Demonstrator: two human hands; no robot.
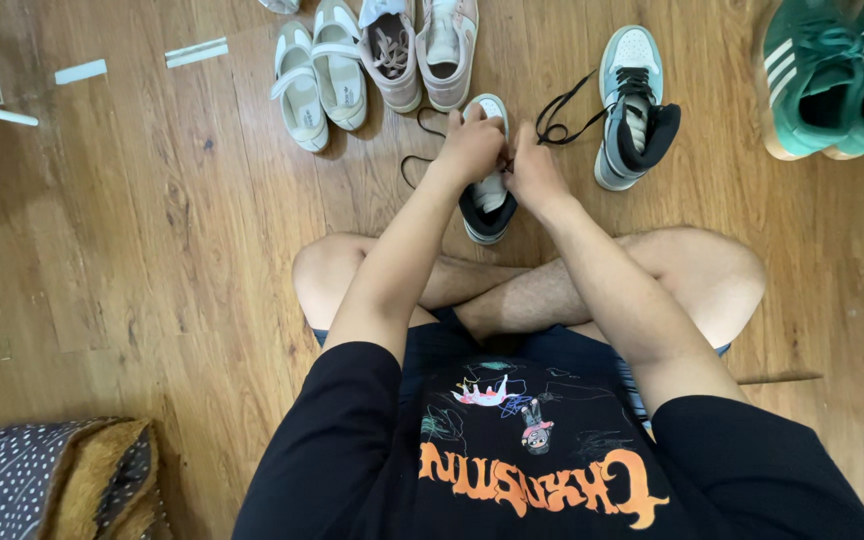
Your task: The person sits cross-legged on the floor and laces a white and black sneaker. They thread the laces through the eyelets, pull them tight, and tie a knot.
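Note:
I sit cross-legged on a wooden floor. A black-and-white high-top sneaker (489, 203) lies in front of my shins, toe pointing away. My left hand (472, 145) and my right hand (533, 170) are both closed over its lacing area, each pinching the black shoelace (414, 160), which loops out onto the floor to the left. The sneaker's middle is hidden under my hands. Its matching sneaker (629, 105) stands just to the right, with its own black lace trailing toward my right hand.
Ahead lie a pair of white strap sandals (318, 75) and a pair of beige sneakers (419, 48). Green sneakers (832, 75) sit at the far right. A dotted cushion with a tan lining (52, 480) is at the lower left. White strips (195, 52) lie on the floor.

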